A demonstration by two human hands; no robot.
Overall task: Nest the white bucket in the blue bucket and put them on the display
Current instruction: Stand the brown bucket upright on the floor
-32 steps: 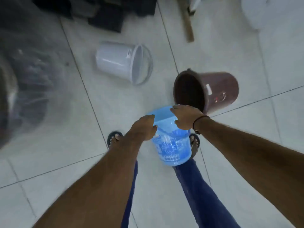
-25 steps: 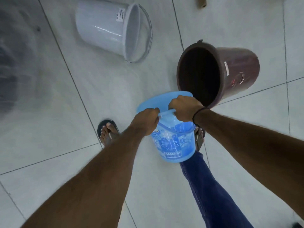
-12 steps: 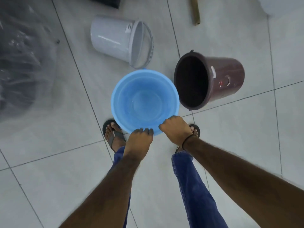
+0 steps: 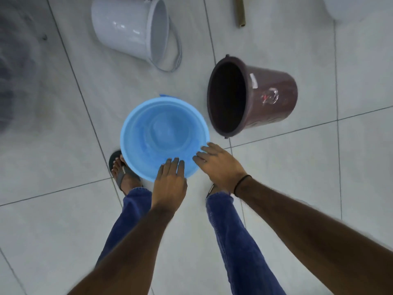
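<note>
Blue bucket (image 4: 164, 133) upright on floor between feet, white bucket (image 4: 129, 28) on its side beyond, judged light, stiff, slick, best taken by rim; left hand (image 4: 169, 185), right hand (image 4: 220, 166) fingers spread, empty.

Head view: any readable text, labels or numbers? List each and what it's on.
No text can be read in this view.
Brown bucket: white sticker near the rim, too blurred to read.
Brown bucket: glossy mark with a red spot on the side, shape only, nothing legible.
White bucket: no label visible.
Blue bucket: no lettering visible.
</note>
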